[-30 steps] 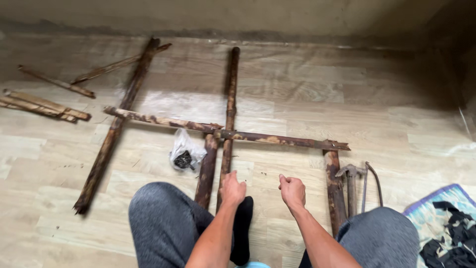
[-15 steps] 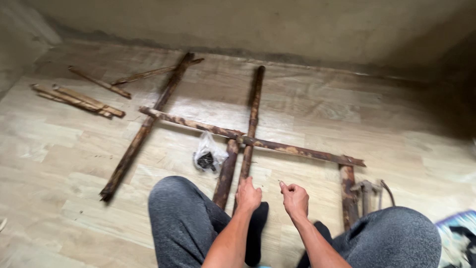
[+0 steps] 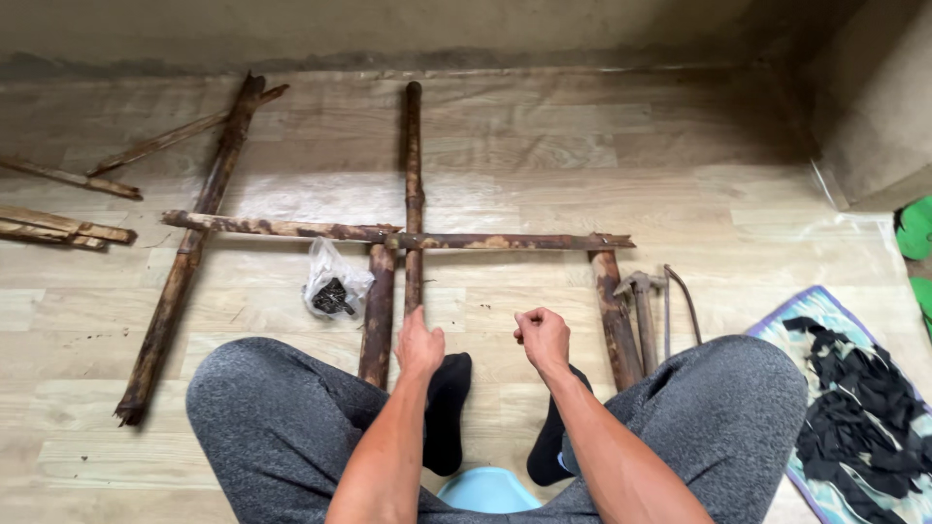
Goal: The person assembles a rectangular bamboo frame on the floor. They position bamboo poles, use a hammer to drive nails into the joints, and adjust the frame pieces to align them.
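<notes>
Touching thin upright pole (image 3: 414, 194) | left hand (image 3: 419, 344) | right hand (image 3: 544, 337) fisted beside

Location: bare room of a home used as a makeshift workshop. Indicators: wood-pattern floor (image 3: 582, 194), plain wall (image 3: 437, 29), patterned mat (image 3: 825, 311), bamboo poles (image 3: 413, 175), hammer (image 3: 643, 301).

We see the thin dark pole (image 3: 414, 194) lying lengthwise on the wooden floor, crossing a mottled brown crossbar (image 3: 388, 234), its near end under the fingertips of our left hand (image 3: 419, 344).
</notes>
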